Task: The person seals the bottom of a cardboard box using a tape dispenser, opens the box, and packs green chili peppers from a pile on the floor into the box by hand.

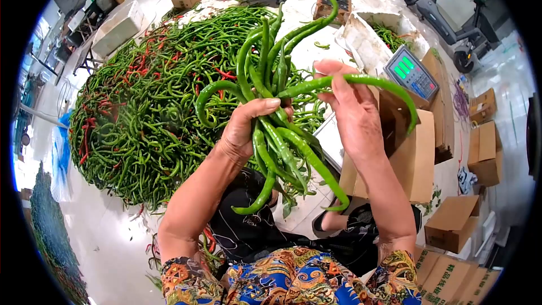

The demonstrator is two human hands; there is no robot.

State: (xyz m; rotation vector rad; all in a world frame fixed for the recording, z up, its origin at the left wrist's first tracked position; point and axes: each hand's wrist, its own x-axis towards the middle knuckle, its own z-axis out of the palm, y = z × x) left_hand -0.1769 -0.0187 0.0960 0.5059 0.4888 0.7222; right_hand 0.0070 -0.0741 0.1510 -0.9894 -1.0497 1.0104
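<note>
A bunch of long green peppers (pixel 274 135) is clasped in my left hand (pixel 245 124), its thumb laid across the middle and the curved ends spreading out above and below. My right hand (pixel 350 101) is closed on one long green pepper (pixel 389 83), whose other end reaches the bunch and whose free end curls down at the right. Left of my hands lies a big heap of green peppers (pixel 152 113) with some red ones mixed in. Below my right forearm stands an open cardboard box (pixel 420 158).
A scale display (pixel 411 72) stands behind the cardboard box. A white foam box (pixel 418 36) with green peppers is farther back, near a parked scooter (pixel 446 17). More cartons (pixel 484 152) line the right side. Another foam box (pixel 118 27) stands at the back left.
</note>
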